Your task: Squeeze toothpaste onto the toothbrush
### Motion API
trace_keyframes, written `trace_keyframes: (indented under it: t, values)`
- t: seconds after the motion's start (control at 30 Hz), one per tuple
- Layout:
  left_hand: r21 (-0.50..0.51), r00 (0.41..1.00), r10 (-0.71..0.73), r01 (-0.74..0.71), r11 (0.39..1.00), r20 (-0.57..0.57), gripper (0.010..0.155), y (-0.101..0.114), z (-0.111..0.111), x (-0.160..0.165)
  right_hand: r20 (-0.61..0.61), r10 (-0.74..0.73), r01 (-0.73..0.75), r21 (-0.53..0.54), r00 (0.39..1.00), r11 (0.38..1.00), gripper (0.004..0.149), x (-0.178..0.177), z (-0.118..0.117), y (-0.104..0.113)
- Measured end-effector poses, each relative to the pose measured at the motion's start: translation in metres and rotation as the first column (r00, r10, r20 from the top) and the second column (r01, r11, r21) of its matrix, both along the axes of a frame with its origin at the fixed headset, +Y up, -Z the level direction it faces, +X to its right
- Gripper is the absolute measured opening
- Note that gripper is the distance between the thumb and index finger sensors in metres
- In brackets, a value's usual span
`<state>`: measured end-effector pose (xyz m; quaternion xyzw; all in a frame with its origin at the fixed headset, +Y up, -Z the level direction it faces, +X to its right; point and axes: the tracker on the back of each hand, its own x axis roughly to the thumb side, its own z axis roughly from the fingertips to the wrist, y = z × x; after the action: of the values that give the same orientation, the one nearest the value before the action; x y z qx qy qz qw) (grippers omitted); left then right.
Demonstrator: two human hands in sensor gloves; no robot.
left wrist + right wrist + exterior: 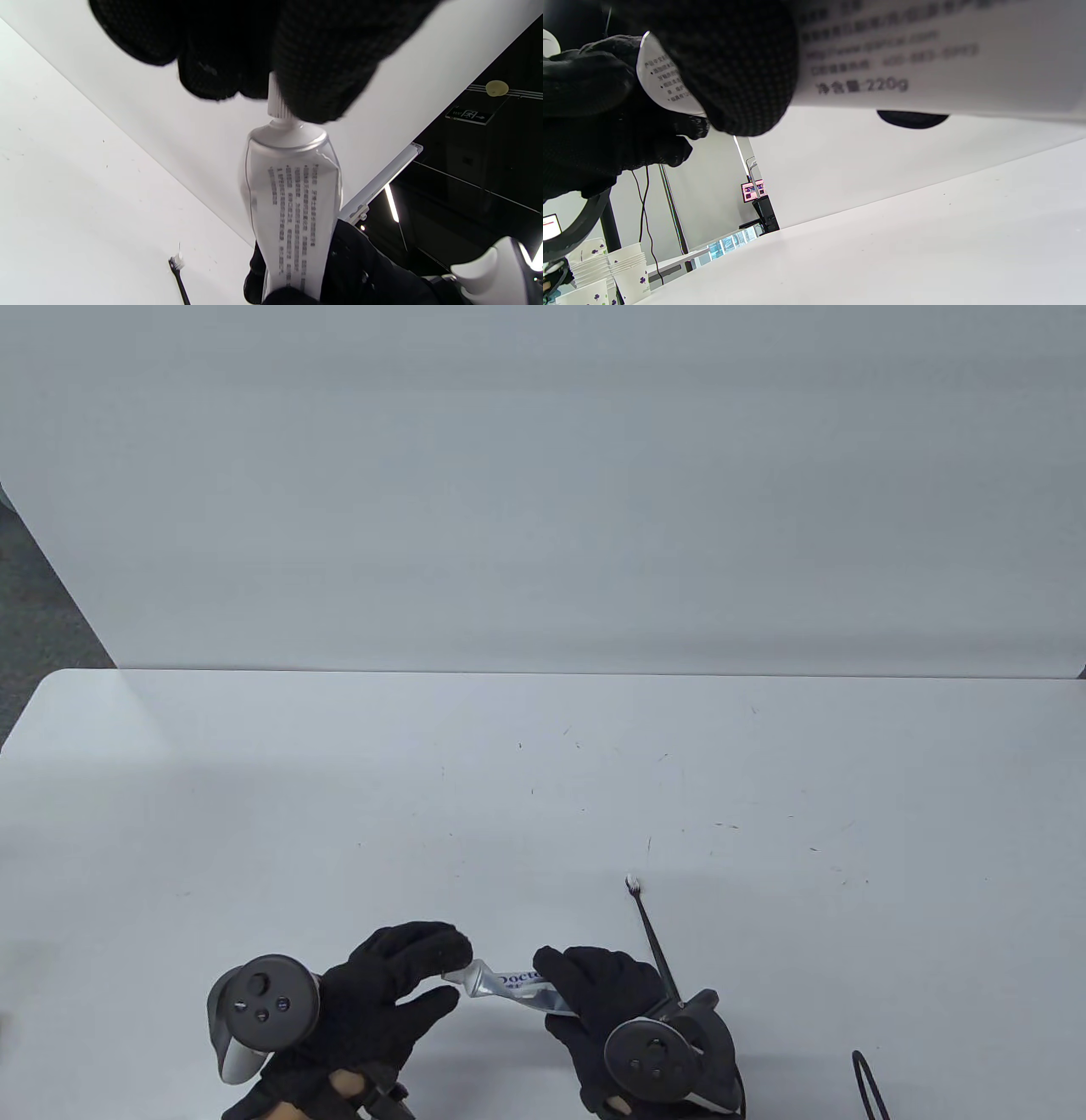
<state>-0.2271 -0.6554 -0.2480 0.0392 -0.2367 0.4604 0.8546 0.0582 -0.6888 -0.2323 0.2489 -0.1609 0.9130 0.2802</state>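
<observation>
A silver toothpaste tube with blue lettering is held level above the white table near its front edge. My right hand grips the tube's body; the tube fills the top of the right wrist view. My left hand pinches the tube's white ribbed cap between fingers and thumb. A black toothbrush with a white head stretches away from beside my right hand. It also shows in the left wrist view. I cannot tell whether my right hand touches it.
A black cable loop lies at the table's front right. A white wall panel stands behind the table's far edge. Stacked paper cups stand off to the left beyond the table.
</observation>
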Motion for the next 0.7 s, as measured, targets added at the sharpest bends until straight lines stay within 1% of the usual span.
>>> trace_keyframes:
  t: [0.03,0.1,0.17,0.23,0.3,0.47,0.53,0.57,0.6,0.63,0.7]
  values:
    - [-0.010,0.998,0.018,-0.019,1.000,-0.057,0.065,-0.001,0.000,-0.003,0.000,-0.004,0.004,-0.001,1.000,1.000,0.056,0.000,0.000,0.000]
    - [-0.041,0.988,0.017,-0.024,0.999,-0.155,0.067,-0.005,-0.001,-0.007,0.003,0.003,-0.003,0.002,1.000,1.000,0.056,0.000,0.000,0.000]
    - [-0.038,0.983,-0.022,0.015,0.999,-0.180,0.063,-0.008,-0.002,-0.006,0.003,0.012,-0.012,0.008,1.000,1.000,0.056,-0.001,0.000,0.000]
    - [-0.054,0.983,-0.037,0.028,0.998,-0.179,0.057,-0.010,-0.002,-0.002,0.001,0.017,-0.017,0.013,1.000,1.000,0.056,-0.002,0.001,0.000]
    - [-0.040,0.986,-0.044,0.038,0.998,-0.160,0.049,-0.008,-0.002,0.002,0.008,0.037,-0.037,0.026,0.999,0.999,0.056,-0.003,0.002,0.000]
    - [-0.032,0.998,-0.043,0.042,0.999,-0.050,0.049,-0.005,-0.003,0.004,0.011,0.041,-0.041,0.026,0.999,0.999,0.055,-0.002,0.001,0.000]
    - [-0.034,0.997,-0.071,0.069,0.997,-0.038,0.050,-0.005,-0.004,0.003,0.013,0.047,-0.047,0.019,0.999,0.999,0.056,-0.001,0.001,-0.001]
    - [-0.065,0.995,-0.083,0.080,0.995,-0.048,0.055,-0.007,-0.004,0.002,0.011,0.044,-0.044,0.014,0.999,0.999,0.056,-0.001,0.000,-0.001]
    - [-0.075,0.995,-0.080,0.076,0.994,-0.053,0.065,-0.009,-0.004,0.002,0.010,0.039,-0.039,0.009,0.999,0.999,0.056,-0.001,0.000,-0.001]
    - [-0.102,0.992,-0.074,0.063,0.993,-0.105,0.069,-0.011,-0.004,-0.001,0.010,0.040,-0.040,0.009,0.999,0.999,0.056,-0.002,0.000,-0.001]
    - [-0.121,0.983,-0.040,0.019,0.993,-0.176,0.065,-0.014,-0.004,-0.003,0.010,0.046,-0.046,0.018,0.999,0.999,0.056,-0.003,0.001,-0.001]
